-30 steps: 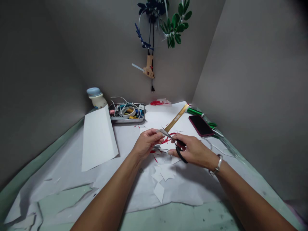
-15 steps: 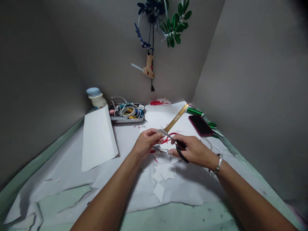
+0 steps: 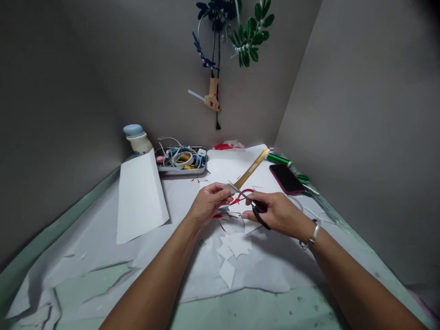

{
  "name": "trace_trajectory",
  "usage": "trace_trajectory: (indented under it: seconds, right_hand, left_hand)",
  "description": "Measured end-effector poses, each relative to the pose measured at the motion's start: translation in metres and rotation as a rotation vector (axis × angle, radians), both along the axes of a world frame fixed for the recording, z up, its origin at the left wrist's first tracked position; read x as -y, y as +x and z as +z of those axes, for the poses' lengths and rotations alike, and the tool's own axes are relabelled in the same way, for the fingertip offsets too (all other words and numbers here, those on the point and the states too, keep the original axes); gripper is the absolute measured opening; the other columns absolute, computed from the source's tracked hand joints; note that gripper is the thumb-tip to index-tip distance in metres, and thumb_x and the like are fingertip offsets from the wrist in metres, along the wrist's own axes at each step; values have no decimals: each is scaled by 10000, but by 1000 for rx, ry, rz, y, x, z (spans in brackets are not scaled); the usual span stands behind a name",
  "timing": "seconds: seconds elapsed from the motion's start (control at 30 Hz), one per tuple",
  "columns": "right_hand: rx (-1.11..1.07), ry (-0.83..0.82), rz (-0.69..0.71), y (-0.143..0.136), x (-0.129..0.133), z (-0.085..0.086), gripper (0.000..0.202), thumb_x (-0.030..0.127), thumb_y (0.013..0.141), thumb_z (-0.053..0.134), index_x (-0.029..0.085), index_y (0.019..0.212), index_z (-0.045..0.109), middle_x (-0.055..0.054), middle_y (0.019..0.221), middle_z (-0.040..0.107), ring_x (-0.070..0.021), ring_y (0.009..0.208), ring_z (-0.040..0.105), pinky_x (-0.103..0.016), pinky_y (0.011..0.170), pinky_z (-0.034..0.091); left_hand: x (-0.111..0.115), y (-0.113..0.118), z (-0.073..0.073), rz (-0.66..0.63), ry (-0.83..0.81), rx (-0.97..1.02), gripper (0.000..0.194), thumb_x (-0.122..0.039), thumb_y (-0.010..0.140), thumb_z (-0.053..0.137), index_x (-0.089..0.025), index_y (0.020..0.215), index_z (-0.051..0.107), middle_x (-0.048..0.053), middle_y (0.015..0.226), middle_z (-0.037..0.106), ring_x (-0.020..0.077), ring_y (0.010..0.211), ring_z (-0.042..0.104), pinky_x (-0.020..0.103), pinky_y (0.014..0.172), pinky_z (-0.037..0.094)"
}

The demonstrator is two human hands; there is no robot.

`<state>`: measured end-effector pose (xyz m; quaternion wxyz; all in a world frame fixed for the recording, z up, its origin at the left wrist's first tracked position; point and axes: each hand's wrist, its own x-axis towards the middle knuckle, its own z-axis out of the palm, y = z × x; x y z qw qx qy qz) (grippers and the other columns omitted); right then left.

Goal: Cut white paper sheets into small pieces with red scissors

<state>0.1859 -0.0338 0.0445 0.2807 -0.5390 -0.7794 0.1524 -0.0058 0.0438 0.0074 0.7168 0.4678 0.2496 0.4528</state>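
Pinched in my left hand point(image 3: 210, 201) is a small piece of white paper point(image 3: 231, 188). My right hand point(image 3: 277, 213) grips black-handled scissors point(image 3: 260, 212), whose blades point up and left and meet the paper at my left fingertips. Beneath both hands lie paper scraps and red strips point(image 3: 237, 200). Nearer to me are cut white paper shapes point(image 3: 239, 245), among them a diamond-shaped piece point(image 3: 227, 274). The scrap edges right under my left hand are partly hidden.
A folded white sheet point(image 3: 140, 201) stands at left, before a blue-lidded jar point(image 3: 137, 140) and a metal tray point(image 3: 182, 171) of supplies. At right lie a phone point(image 3: 286, 178), a green roll point(image 3: 277, 159) and gold ribbon point(image 3: 252, 168). A glue gun point(image 3: 212, 95) hangs on the wall.
My right hand has shifted very slightly, and the scissor handles are a little higher and further right. My left hand holds the paper in nearly the same place.
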Motion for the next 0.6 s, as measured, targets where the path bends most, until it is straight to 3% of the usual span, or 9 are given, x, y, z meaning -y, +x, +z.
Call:
trace_trajectory:
  seconds: [0.2, 0.4, 0.6]
  right_hand:
    - [30, 38, -20, 1, 0, -1, 291, 478, 750, 645, 249, 924, 689, -30, 720, 686, -198, 702, 633, -262, 630, 412]
    - [124, 28, -44, 1, 3, 3, 313, 536, 790, 574, 243, 855, 662, -14, 685, 660, -168, 618, 585, -248, 568, 387]
    - [143, 38, -62, 2, 2, 2, 358, 541, 799, 568, 237, 957, 673, -34, 730, 694, -168, 632, 594, -251, 605, 403]
  left_hand:
    - [-1, -1, -2, -10, -11, -2, 114, -182, 684, 741, -131, 726, 648, 3, 703, 646, 81, 596, 584, 209, 638, 449]
    - [0, 0, 0, -9, -24, -11, 141, -205, 672, 751, -132, 708, 637, 3, 700, 642, 81, 594, 577, 218, 644, 447]
    - [0, 0, 0, -3, -31, -13, 167, -220, 652, 764, -135, 723, 639, -7, 675, 629, 78, 576, 565, 222, 642, 439]
